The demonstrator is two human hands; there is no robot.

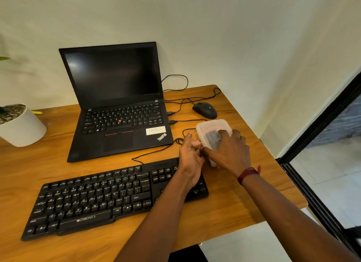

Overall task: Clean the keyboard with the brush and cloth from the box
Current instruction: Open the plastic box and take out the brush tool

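Right grip [228,152] lay curled over the translucent plastic box [213,125], clamped on it; left grip [190,158] was curled at the box's left edge, couldn't tell if it held the lid; box sat on the bench [244,199] just beyond the Zebronics keyboard [109,199]; dark item [212,137] showed inside; brush and cloth weren't out; cleaning not started, I'd judge.

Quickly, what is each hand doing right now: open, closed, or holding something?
Left hand: fingers curled at the box edge; grip cannot be told.
Right hand: holds the box from above.
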